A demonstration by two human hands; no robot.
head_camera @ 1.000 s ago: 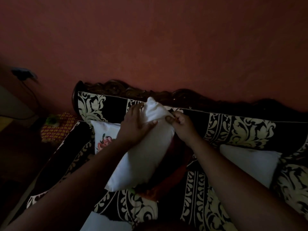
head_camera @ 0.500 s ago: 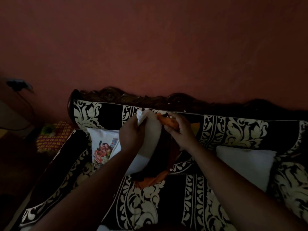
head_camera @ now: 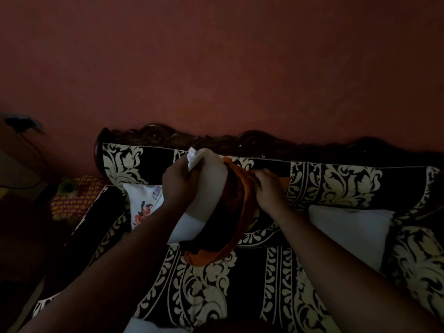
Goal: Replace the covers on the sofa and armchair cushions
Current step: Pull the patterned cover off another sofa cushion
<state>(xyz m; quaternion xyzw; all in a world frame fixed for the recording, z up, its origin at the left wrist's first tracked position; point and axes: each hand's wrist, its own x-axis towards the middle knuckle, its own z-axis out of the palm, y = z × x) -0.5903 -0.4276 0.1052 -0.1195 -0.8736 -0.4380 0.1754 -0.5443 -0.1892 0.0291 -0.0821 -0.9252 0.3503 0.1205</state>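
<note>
So I've got a white cushion (head_camera: 211, 186) up in the air over the sofa (head_camera: 240, 284), standing more or less on end with one corner poking up near the carved backrest. My left hand (head_camera: 179, 186) is wrapped around the cushion's upper left side, fingers curled tight into the fabric just under that top corner. My right hand (head_camera: 269, 186) is on the other side, fingers closed, pinching the edge of the cover (head_camera: 230, 227), which is orange on one face and dark on the other. The cover is bunched along the cushion's right side and hangs in a loop under its lower end, so the top and left of the cushion are bare white and the lower right is wrapped in it.

Lighting is pretty bad here, so I can't tell exactly how far the cover goes round the back.

Around it: a floral pillow (head_camera: 143, 203) leans in the sofa's left corner, just behind my left forearm, and a plain white pillow (head_camera: 348, 231) lies on the seat to the right, near my right forearm but not touching it as far as I can see. Another white bit (head_camera: 144, 326) peeks in at the bottom edge. Sofa fabric is black with cream leaf patterns, red wall (head_camera: 216, 68) behind.
</note>
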